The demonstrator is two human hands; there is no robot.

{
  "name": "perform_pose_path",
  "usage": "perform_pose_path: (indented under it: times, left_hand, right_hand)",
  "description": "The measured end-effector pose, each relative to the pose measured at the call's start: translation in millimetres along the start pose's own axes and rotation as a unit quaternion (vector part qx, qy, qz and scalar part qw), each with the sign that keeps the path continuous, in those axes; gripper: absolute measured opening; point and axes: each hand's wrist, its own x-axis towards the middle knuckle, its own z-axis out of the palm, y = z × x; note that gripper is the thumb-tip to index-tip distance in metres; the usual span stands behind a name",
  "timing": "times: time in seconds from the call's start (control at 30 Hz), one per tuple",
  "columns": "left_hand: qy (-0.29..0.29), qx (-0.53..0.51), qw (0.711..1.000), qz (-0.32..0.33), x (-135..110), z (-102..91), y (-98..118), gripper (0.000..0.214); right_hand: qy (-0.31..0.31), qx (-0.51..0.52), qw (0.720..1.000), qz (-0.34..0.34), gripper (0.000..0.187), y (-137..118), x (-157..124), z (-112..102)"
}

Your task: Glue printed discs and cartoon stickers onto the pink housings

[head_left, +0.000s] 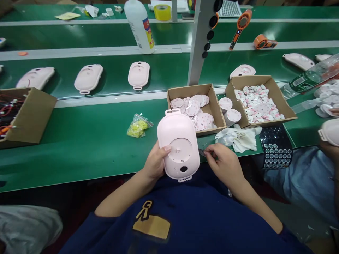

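My left hand (156,158) grips a pale pink plastic case (178,127) by its left edge, thumb on the face. The case is held tilted above the table's front edge. A round recess and a black oval spot (183,169) show on it. Just right of the case, my right hand (225,164) is closed in a pinch on a small thin dark piece (201,152), whose kind I cannot make out. Behind the case stands a cardboard box of round patterned stickers (193,107). A white cloth (245,139) lies beyond my right hand.
Several similar cases (139,74) lie on the green belt behind. Rolls of round labels (232,115) stand between two boxes. A bag of yellow-green pieces (139,126) lies left. A metal post (197,42) rises at the back. At the right edge a co-worker's hand holds another case (331,132).
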Motion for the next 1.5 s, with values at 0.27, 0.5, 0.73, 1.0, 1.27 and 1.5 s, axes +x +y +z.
perform_pose_path:
  times: [0.27,0.5,0.73,1.0,1.27,1.5]
  left_hand:
    - [0.045,-0.022,0.998,0.029,1,6.5,6,0.069]
    - [0.048,-0.051,0.997,0.02,-4,4.0,9,0.067]
    - [0.033,-0.022,0.999,0.026,-2,-0.6,2,0.07]
    - [-0.079,0.009,0.997,-0.004,-12,2.6,-4,0.075]
    - [-0.097,0.044,0.994,-0.01,-12,-0.9,-4,0.078]
    - [-0.04,0.059,0.997,-0.009,-10,-7.6,-7,0.076]
  right_hand:
    - [-0.099,0.371,0.923,0.003,0.017,-28,-13,-17]
    - [-0.01,-0.053,0.998,0.045,0.01,-18,1,-8]
    - [-0.094,0.304,0.946,0.064,0.011,-33,-9,-13]
    - [-0.003,0.216,0.976,-0.036,0.008,-31,-7,2]
    - [-0.017,0.329,0.94,-0.085,0.01,-31,-9,2]
    - [-0.034,0.578,0.814,0.058,0.019,-15,-9,9]
